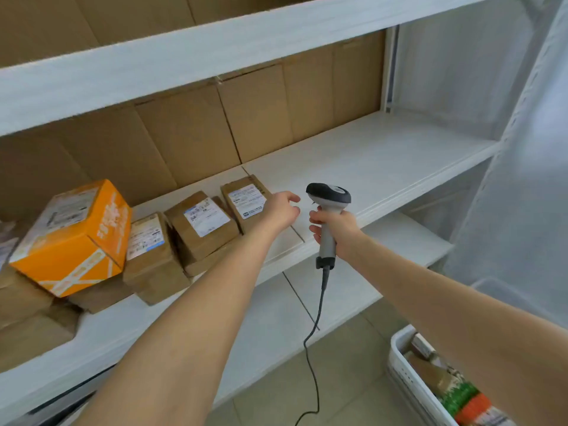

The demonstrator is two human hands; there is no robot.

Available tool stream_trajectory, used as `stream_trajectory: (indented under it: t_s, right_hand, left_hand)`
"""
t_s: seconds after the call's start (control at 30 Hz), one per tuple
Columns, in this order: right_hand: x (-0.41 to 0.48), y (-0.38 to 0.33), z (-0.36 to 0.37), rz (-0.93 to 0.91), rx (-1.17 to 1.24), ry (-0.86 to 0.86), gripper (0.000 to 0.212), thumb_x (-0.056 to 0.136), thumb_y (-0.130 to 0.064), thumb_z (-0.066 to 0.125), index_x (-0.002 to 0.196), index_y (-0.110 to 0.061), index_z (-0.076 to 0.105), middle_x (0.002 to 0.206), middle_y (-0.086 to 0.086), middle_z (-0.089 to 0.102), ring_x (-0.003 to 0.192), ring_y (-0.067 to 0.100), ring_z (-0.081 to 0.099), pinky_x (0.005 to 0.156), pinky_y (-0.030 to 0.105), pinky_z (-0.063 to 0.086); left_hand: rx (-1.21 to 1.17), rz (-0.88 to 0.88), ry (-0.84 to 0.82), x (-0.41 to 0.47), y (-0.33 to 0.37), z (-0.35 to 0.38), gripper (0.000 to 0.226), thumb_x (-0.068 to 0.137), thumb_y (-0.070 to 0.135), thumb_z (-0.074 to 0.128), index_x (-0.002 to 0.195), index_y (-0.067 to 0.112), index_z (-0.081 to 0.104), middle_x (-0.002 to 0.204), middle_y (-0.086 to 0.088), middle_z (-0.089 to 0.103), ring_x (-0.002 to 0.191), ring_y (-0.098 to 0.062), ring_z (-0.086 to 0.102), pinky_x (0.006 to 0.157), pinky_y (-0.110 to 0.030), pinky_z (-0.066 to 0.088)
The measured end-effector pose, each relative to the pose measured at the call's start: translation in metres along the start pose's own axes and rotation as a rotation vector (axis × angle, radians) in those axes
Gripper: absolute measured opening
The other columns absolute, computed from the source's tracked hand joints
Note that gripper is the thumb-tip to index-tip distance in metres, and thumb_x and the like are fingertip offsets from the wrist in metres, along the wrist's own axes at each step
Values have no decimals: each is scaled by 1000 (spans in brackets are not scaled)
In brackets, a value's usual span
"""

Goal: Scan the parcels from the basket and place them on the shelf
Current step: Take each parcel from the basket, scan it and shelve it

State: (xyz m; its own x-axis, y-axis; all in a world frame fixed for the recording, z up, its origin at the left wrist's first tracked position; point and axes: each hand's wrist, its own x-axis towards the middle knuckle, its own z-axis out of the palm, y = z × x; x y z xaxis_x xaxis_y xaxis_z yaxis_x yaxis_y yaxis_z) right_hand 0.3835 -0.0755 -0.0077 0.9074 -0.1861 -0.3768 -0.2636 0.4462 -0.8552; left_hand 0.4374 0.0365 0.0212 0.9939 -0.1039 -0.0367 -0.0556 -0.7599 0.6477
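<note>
A person's right hand (335, 230) grasps the scanner (328, 196); the left hand (280, 212), fingers relaxed, hovers beside a parcel (246, 202) at its nine o'clock.

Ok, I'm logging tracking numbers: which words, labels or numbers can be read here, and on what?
Nothing is legible.
Orange box: label and white print, blurred.
Left brown parcel: shipping label, blurred.
Middle brown parcel: shipping label, blurred.
Right brown parcel: shipping label, blurred.
Green and orange parcel in the basket: print blurred.
Barcode scanner: no text seen.

Both forearms reach forward; left hand (281, 210) loose-fingered, holding nothing; right hand (336, 230) fisted round scanner (328, 195) handle, upright.
</note>
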Motion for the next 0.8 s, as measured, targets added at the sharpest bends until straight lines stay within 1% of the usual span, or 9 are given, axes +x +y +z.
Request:
stream_trajectory:
  t_s: [0.13, 0.2, 0.33, 0.43, 0.5, 0.6, 0.67, 0.73, 0.8]
  right_hand:
    - [-15, -12, -87, -29, 73, 141, 16, 85, 3, 65, 85, -9, 54, 77, 10, 58, 55, 16, 54, 53, 25, 46]
    - [-25, -18, -134, -43, 103, 221, 15, 85, 4, 64, 84, -7, 54, 75, 12, 56, 52, 16, 53, 51, 24, 45]
    - [-49, -27, -230, -48, 171, 375, 21, 84, 0, 66, 99, -6, 54, 77, 11, 59, 57, 17, 55, 56, 28, 47]
    - [-67, -29, -298, -45, 181, 484, 14, 84, 0, 67, 89, -7, 57, 71, 10, 58, 55, 18, 53, 59, 30, 49]
    - [-78, -26, -338, -25, 180, 552, 14, 83, 2, 65, 79, -9, 56, 68, 10, 56, 55, 19, 52, 58, 30, 47]
    - [-88, -15, -395, -3, 154, 643, 17, 78, 2, 62, 67, -8, 56, 64, 14, 53, 53, 23, 50, 65, 37, 46]
    - [-89, -4, -427, 5, 166, 691, 17, 79, 1, 64, 66, -7, 56, 59, 13, 52, 49, 23, 49, 61, 37, 46]
    - [-86, 6, -455, 5, 179, 717, 20, 81, 1, 64, 66, -7, 55, 49, 8, 51, 42, 20, 47, 52, 29, 45]
    - [-81, 14, -477, 12, 191, 724, 20, 82, 2, 63, 67, -6, 54, 48, 8, 49, 40, 19, 45, 47, 25, 42]
  left_hand:
    - [-10, -17, -204, -7, 44, 66, 38, 90, 7, 53, 128, 11, 56, 135, -11, 51, 121, -27, 50, 103, -37, 44]
    - [6, 15, -296, -15, 71, 101, 36, 90, 7, 54, 127, 8, 57, 131, -11, 54, 120, -28, 51, 102, -35, 45]
    - [20, 99, -438, -43, 131, 180, 33, 91, 6, 54, 123, 4, 58, 120, -12, 56, 108, -25, 53, 92, -33, 45]
    - [46, 115, -518, -67, 172, 238, 40, 89, 10, 57, 129, 10, 54, 130, -11, 54, 120, -28, 51, 101, -35, 43]
    - [71, 143, -565, -81, 192, 274, 38, 89, 10, 56, 128, 10, 56, 131, -12, 56, 120, -29, 52, 102, -35, 44]
    - [73, 182, -607, -100, 214, 331, 35, 91, 9, 54, 126, 8, 58, 128, -13, 58, 118, -28, 53, 100, -33, 43]
    - [90, 191, -653, -111, 220, 368, 37, 91, 10, 56, 128, 10, 56, 131, -11, 57, 120, -26, 52, 100, -33, 41]
    - [114, 194, -707, -119, 221, 400, 40, 90, 10, 56, 129, 10, 55, 133, -10, 56, 120, -24, 53, 98, -31, 42]
    - [135, 199, -736, -120, 219, 427, 42, 88, 10, 56, 130, 11, 55, 133, -9, 55, 119, -23, 53, 94, -30, 44]
